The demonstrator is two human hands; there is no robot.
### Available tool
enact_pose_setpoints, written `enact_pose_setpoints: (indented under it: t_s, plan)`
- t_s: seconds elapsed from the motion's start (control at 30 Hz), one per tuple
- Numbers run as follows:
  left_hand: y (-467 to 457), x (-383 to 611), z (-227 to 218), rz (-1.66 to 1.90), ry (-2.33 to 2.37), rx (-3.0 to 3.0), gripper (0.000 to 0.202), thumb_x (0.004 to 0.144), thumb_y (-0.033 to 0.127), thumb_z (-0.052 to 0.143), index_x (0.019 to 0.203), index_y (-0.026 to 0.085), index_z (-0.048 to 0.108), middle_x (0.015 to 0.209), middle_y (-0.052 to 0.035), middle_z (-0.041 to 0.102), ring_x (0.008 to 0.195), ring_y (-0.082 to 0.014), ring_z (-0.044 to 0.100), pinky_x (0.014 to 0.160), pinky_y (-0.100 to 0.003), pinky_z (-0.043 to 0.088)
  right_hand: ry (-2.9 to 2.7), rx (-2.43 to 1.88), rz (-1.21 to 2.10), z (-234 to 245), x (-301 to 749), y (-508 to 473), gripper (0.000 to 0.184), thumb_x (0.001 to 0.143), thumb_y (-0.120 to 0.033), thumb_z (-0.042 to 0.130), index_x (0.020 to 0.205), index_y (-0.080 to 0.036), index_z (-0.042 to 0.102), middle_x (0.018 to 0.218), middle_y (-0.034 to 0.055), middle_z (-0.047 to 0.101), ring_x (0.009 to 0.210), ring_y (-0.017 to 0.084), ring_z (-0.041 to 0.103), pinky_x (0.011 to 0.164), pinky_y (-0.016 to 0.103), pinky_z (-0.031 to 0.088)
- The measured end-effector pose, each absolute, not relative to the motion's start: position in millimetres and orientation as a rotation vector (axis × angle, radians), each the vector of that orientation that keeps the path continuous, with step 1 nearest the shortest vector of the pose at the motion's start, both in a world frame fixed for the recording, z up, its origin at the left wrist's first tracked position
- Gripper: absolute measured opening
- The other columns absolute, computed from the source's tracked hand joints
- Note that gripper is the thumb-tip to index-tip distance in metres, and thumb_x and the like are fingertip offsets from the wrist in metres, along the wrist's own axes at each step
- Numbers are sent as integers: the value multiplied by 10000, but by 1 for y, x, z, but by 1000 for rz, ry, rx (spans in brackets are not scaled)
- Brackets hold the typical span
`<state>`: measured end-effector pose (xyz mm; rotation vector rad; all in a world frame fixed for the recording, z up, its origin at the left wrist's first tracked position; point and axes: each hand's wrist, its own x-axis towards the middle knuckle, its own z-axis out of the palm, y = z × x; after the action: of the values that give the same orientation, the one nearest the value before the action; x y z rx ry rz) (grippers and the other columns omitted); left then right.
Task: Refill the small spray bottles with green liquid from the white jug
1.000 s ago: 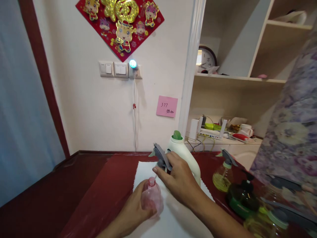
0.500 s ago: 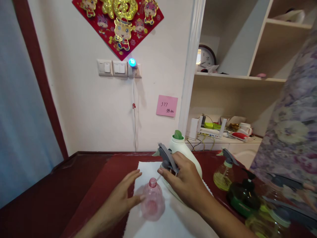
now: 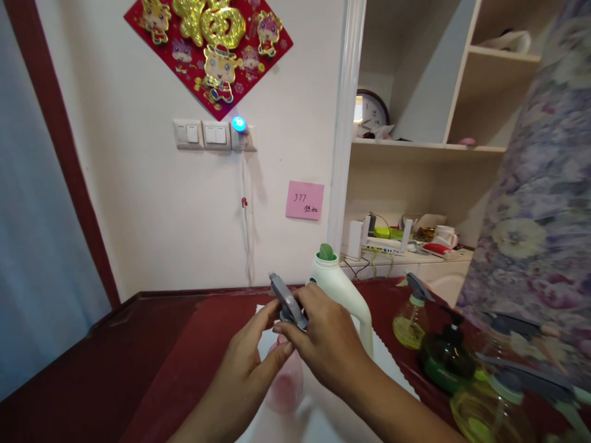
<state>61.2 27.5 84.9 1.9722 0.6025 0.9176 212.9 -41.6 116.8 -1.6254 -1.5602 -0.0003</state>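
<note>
My right hand [image 3: 325,341] is closed around a grey spray-trigger head [image 3: 287,301], held just above a small pink plastic bottle [image 3: 287,384] that stands on a white cloth [image 3: 323,418]. My left hand [image 3: 247,363] has come up beside it, its fingertips meeting the underside of the spray head while the hand covers the bottle's neck. The bottle shows only in part below both hands. A white detergent jug [image 3: 344,289] with a green cap stands right behind my right hand.
A dark red table [image 3: 161,344] carries the cloth. At the right stand a yellow spray bottle [image 3: 410,317], a green pump bottle [image 3: 446,360] and another yellow-green bottle [image 3: 489,409]. A person's floral garment [image 3: 535,215] fills the right edge. Shelves [image 3: 415,147] stand behind.
My left hand let go of the pink bottle's side, then rose to the spray head. My right hand moved the spray head left, over the bottle. The camera turned slightly right.
</note>
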Motion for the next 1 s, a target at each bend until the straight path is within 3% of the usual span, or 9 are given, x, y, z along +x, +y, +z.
enact_pose_setpoints:
  t_s: [0.17, 0.33, 0.43, 0.53, 0.63, 0.73, 0.87, 1.0]
  plan:
    - [33, 67, 78, 1053, 636, 1968, 572, 873, 465, 661, 1401, 269, 563, 1437, -103, 599, 1330, -309, 550, 1116, -466, 448, -1498, -1619, 42, 113, 210, -39, 188, 808, -259, 762, 882, -217, 594, 900, 0, 627, 809, 196, 585, 688, 326, 392]
    - [43, 70, 68, 1197, 709, 2041, 471, 839, 386, 681, 1293, 263, 670, 1276, -87, 714, 1167, -324, 671, 917, -382, 582, -1498, -1541, 67, 113, 204, -36, 185, 805, -260, 767, 886, -217, 606, 924, 10, 644, 785, 186, 589, 676, 321, 412]
    - [45, 71, 64, 1286, 731, 1988, 435, 821, 415, 704, 1228, 262, 712, 1243, -81, 732, 1142, -322, 686, 968, -391, 564, -1491, -1541, 102, 117, 198, -39, 213, 790, -257, 779, 940, -217, 632, 979, 25, 664, 861, 213, 616, 743, 353, 450]
    - [43, 72, 66, 1276, 712, 1788, 496, 787, 488, 744, 1215, 238, 711, 1241, -101, 732, 1150, -327, 684, 967, -388, 575, -1495, -1469, 112, 120, 201, -48, 359, 777, -273, 793, 1097, -257, 630, 1075, 10, 681, 999, 230, 621, 853, 378, 466]
    - [40, 72, 74, 1263, 730, 1484, 555, 731, 505, 815, 1196, 226, 703, 1222, -106, 741, 1131, -311, 698, 871, -321, 621, -1428, -1430, 17, 113, 225, -59, 431, 827, -331, 735, 1224, -268, 578, 1161, 27, 659, 1088, 233, 596, 938, 401, 459]
    - [40, 68, 85, 1361, 716, 1331, 577, 712, 455, 858, 1226, 262, 681, 1215, -67, 749, 1126, -258, 706, 866, -240, 614, -1249, -1486, -159, 92, 267, -67, 404, 883, -416, 637, 1235, -231, 569, 1233, 85, 619, 1161, 265, 557, 1004, 450, 429]
    - [40, 60, 99, 1574, 729, 1292, 460, 771, 415, 825, 1196, 296, 695, 1194, -21, 757, 1076, -193, 728, 907, -180, 582, -1030, -1638, -210, 50, 316, -69, 594, 816, -518, 668, 1304, -203, 543, 1362, 133, 557, 1307, 323, 465, 1112, 519, 335]
    - [40, 55, 110, 1703, 751, 1227, 377, 794, 383, 805, 1151, 299, 713, 1180, 0, 760, 1101, -177, 715, 977, -187, 552, -974, -1636, 10, 18, 332, -58, 746, 795, -571, 666, 1405, -190, 466, 1319, 155, 602, 1209, 323, 578, 1024, 494, 451]
